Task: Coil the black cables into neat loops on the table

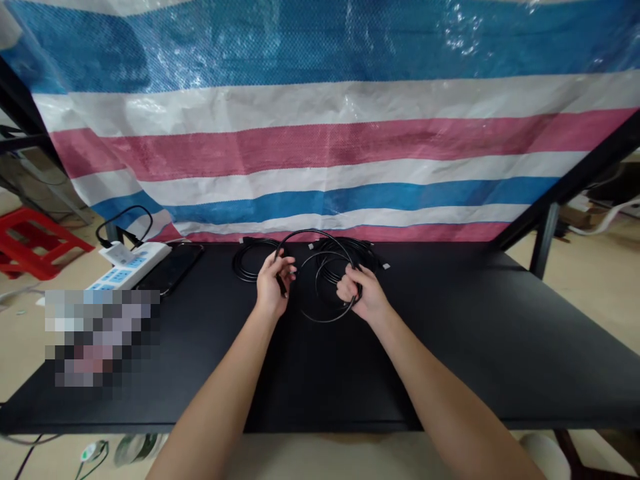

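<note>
Above the black table, a black cable (320, 232) arches in a loose loop between my two hands. My left hand (273, 283) pinches one part of it, and a short dark end shows below the fingers. Closed in a fist, my right hand (364, 288) grips the other side, where several turns bunch together and hang as open loops. Behind my left hand lies a coiled black cable (243, 261) on the table. Another coil (327, 267) with light-coloured plug ends lies behind my right hand, partly hidden by it and the held loops.
A white power strip (127, 267) with a plugged-in adapter and a dark phone (175, 267) lie at the table's left. A striped plastic sheet (325, 147) hangs along the back. Black frame posts (545, 240) stand at the sides. A red stool (43, 240) is on the floor.
</note>
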Demonstrator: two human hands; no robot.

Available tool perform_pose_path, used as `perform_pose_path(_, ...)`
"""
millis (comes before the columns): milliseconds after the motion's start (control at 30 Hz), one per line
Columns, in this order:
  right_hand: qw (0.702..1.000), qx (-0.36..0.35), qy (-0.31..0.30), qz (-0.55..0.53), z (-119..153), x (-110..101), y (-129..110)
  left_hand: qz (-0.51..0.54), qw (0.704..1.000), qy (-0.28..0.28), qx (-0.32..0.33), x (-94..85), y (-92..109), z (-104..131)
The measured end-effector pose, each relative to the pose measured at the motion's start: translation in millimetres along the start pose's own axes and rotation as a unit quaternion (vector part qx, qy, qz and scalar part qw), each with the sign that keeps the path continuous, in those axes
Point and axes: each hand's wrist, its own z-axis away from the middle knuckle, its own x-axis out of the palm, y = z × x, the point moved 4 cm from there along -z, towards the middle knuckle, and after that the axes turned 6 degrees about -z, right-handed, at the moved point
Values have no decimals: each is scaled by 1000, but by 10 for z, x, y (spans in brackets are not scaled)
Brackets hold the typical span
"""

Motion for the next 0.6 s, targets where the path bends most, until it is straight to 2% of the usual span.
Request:
perform_pose_path(67,999,34,-28,-16,8,-49,-76,-7,993,-97,-68,27,35,13)
perform_pose_path(133,996,63,-52,-23,25,-85,-127,-7,985,-135,-108,5,59,19)
perform_pose_path(300,989,114,-95,-17,48,-104,-104,-38,983,-146,-108,-51,67,-15)
perform_pose_path(467,983,123,-134,-5,60,-92,-64,-95,969,-188,-127,-36,34,1)
perform_pose_path(533,985,117,-125,3,68,-88,-61,-115,961,-202,-147,-16,9,28)
perform_pose_path(600,988,113,-103,22,75,-79,-45,-93,970,-180,-137,-1,17,34)
